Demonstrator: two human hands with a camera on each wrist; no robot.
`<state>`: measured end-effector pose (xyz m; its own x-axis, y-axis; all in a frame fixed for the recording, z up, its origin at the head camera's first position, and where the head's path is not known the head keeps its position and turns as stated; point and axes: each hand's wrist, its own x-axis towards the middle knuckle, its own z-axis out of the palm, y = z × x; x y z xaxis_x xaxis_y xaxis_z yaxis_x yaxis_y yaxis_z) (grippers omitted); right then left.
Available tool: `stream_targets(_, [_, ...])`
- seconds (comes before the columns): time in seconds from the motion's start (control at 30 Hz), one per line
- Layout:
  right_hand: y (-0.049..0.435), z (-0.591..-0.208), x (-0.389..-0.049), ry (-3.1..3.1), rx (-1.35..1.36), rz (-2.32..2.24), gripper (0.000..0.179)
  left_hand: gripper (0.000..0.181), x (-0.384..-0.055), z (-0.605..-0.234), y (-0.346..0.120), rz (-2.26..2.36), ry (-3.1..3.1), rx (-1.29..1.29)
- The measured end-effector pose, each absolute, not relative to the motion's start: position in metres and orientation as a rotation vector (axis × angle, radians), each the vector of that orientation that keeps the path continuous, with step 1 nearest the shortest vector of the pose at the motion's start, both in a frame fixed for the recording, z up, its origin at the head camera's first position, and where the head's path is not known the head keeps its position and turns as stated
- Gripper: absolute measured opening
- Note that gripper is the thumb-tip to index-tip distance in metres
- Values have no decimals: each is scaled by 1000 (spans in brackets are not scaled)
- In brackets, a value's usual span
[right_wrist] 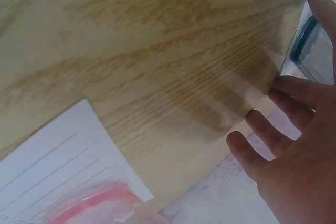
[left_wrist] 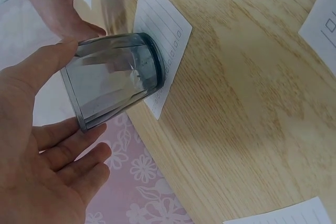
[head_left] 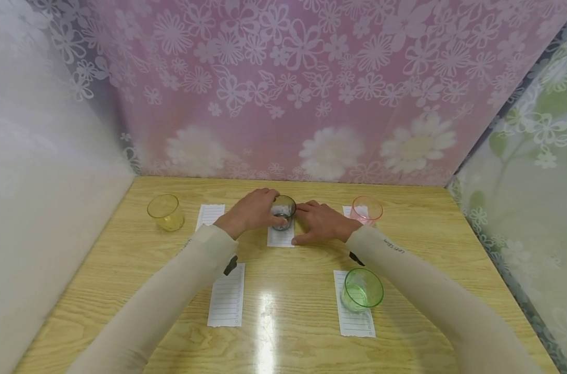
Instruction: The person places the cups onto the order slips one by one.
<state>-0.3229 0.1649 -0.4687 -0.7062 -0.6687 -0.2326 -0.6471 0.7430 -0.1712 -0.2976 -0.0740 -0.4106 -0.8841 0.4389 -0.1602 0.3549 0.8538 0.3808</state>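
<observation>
At the back middle of the table, my left hand point(head_left: 254, 212) holds a smoky blue-grey glass point(head_left: 283, 212) near its rim, thumb on one side and fingers on the other. In the left wrist view the glass point(left_wrist: 118, 80) stands on a lined paper slip point(left_wrist: 160, 22). Just right of the glass, my right hand point(head_left: 324, 223) rests with spread fingers on the table. Its thumb touches the slip's edge, and its fingertips lie on the wood in the right wrist view. Nothing shows between the right hand's fingers and thumb.
A yellow glass point(head_left: 166, 213) stands at the back left, beside a lined slip point(head_left: 211, 214). Behind my right wrist is a pink glass point(head_left: 367, 209) on a slip. Nearer stand a green glass point(head_left: 363, 291) on paper and another slip point(head_left: 226, 296). Flowered cloth point(head_left: 283, 104) hangs behind.
</observation>
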Motion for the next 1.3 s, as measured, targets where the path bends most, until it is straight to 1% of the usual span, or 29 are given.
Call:
stream_targets(0.37, [164,-465,-321,2660,-1017,-109,94,85,-297,-411,-74,505,2777,613])
stream_targets(0.6, [163,-464,-321,2658,-1019,-102,94,96,-295,-410,-78,482,2755,603])
stream_targets(0.8, [172,-460,-320,2684,-977,-179,92,99,-294,-405,-86,499,2746,594])
stream_targets(0.97, [179,-454,-320,2686,-948,-237,98,100,-292,-397,-99,510,2756,574])
stream_targets(1.1, [187,-445,-319,2688,-946,-313,100,96,-290,-391,-113,515,2784,576])
stream_targets(1.3, [198,-430,-314,2698,-867,-445,103,87,-288,-381,-132,471,2845,619])
